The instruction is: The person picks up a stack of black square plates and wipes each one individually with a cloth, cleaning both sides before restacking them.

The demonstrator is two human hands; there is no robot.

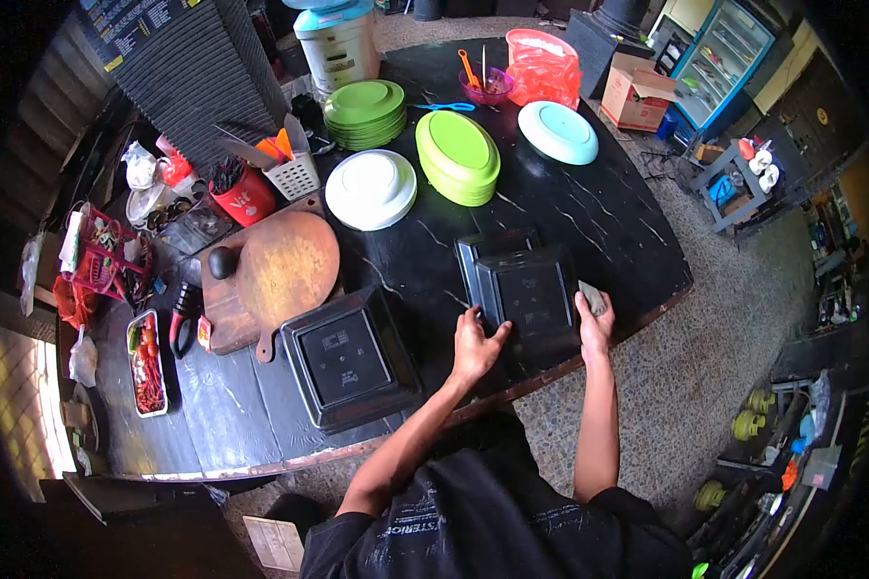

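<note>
A black square tray (531,297) lies upside down at the table's front, its base facing up. At its lower left corner my left hand (477,345) grips the edge with thumb and fingers. My right hand (594,323) is at the tray's right edge, closed on a folded grey cloth (594,300). Partly under the tray, another black tray (468,253) shows behind and to the left. To the left of my left hand stands a stack of upturned black trays (343,359).
Upturned green oval plates (458,159), white plates (371,190), light blue plates (558,133) and round green plates (365,116) stand farther back. Left are a wooden board (290,261), a red cup (242,196) and a tray of chillies (148,365). The table edge (637,323) curves at right.
</note>
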